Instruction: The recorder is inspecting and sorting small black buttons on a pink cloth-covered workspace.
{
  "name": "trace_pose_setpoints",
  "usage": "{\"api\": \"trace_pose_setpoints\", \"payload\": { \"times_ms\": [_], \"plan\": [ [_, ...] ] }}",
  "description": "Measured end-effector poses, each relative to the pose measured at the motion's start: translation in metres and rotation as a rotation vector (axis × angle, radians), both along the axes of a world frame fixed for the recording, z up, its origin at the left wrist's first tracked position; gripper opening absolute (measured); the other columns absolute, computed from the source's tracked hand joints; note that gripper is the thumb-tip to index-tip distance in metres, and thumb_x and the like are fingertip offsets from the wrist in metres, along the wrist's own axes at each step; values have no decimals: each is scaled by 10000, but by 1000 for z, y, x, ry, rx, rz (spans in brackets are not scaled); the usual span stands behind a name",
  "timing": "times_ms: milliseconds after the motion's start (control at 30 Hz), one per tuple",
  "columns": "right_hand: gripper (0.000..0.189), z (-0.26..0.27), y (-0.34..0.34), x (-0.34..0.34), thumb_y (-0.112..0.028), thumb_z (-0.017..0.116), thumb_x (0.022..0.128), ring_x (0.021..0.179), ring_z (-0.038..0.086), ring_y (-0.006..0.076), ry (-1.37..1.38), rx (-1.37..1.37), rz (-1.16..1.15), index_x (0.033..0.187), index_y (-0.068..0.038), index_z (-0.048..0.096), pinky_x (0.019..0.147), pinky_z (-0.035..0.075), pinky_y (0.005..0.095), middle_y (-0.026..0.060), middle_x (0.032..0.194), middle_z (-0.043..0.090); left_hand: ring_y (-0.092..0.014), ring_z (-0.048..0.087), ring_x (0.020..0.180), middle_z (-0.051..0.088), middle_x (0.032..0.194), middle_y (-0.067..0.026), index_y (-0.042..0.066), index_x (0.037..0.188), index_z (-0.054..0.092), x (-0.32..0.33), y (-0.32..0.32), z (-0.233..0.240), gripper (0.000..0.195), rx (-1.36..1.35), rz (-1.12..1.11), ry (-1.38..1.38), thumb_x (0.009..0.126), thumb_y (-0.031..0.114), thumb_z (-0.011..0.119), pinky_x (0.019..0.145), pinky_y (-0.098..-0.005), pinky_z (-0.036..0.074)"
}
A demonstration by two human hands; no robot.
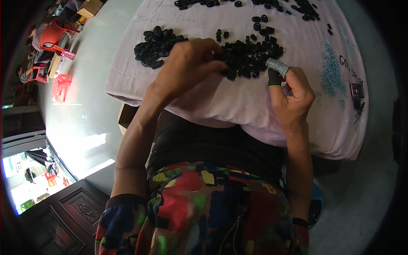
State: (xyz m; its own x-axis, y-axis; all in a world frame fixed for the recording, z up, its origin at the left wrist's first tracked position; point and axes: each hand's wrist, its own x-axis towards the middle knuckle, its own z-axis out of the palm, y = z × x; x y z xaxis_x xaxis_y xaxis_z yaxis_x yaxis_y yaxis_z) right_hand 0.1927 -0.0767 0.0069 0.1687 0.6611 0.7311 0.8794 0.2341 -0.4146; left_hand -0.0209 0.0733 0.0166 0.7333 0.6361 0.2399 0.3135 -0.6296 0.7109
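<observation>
A pile of small black parts [248, 60], possibly rubber or plastic, lies on a pale pink printed cloth [204, 105]. My left hand [188, 63] reaches over the pile's left edge, fingertips among the dark pieces; whether it pinches one is not clear. At the pile's lower right is my right hand [293, 92], its thumb and index finger bent close together. A speckled grey finger cover [278, 66] sits on the index finger and a black one with a yellow rim [274, 77] on the thumb. Left of my left hand lies a heap of larger ridged black pieces [154, 47].
More black pieces [306, 11] are scattered along the far side. To the right are a spread of tiny blue-grey bits [331, 71], a small dark red box [356, 91] and scissors [359, 111]. Red plastic chairs [54, 35] and seated people appear at far left.
</observation>
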Motion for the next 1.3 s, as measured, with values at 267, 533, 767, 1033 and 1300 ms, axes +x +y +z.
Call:
{"api": "trace_pose_setpoints", "payload": {
  "times_ms": [267, 533, 767, 1033, 1300],
  "plan": [
    [135, 1, -1, 0, 69, 728, 790, 681, 600, 265, 7, -40, -2, 903, 0, 701, 602, 486, 365, 96, 766, 632, -207, 738, 806, 746, 966, -149, 27, 1140, 743, 22, 7, -9, 247, 154, 17, -52, 904, 100, 755, 736, -318, 578],
    [167, 0, 0, -1, 68, 735, 790, 692, 611, 268, -7, -20, 7, 941, -2, 726, 613, 491, 366, 95, 781, 648, -245, 759, 864, 754, 980, -154, 53, 1152, 757, 34, 47, -17, 220, 352, 152, 48, 949, 102, 689, 788, -344, 589],
    [158, 0, 0, 0, 62, 737, 793, 689, 607, 270, -18, -15, 9, 935, -6, 723, 612, 492, 369, 95, 784, 650, -171, 741, 871, 761, 970, -111, 44, 1154, 741, 30, 41, -15, 225, 42, -13, -20, 940, 76, 680, 798, -315, 583],
    [155, 0, 0, 0, 62, 728, 794, 685, 604, 263, -20, -24, 14, 935, -2, 722, 601, 487, 364, 92, 780, 646, -91, 674, 821, 728, 914, -23, 25, 1178, 739, 21, 26, -11, 222, -195, -37, -176, 995, 113, 651, 779, -246, 538],
    [148, 0, -1, 0, 66, 721, 786, 692, 610, 272, -17, -15, 19, 920, 4, 709, 610, 493, 368, 98, 785, 649, -24, 620, 769, 720, 924, 19, 54, 1173, 745, 19, 16, 1, 199, -683, -87, -263, 1009, 126, 657, 703, -193, 489]
  ]
}}
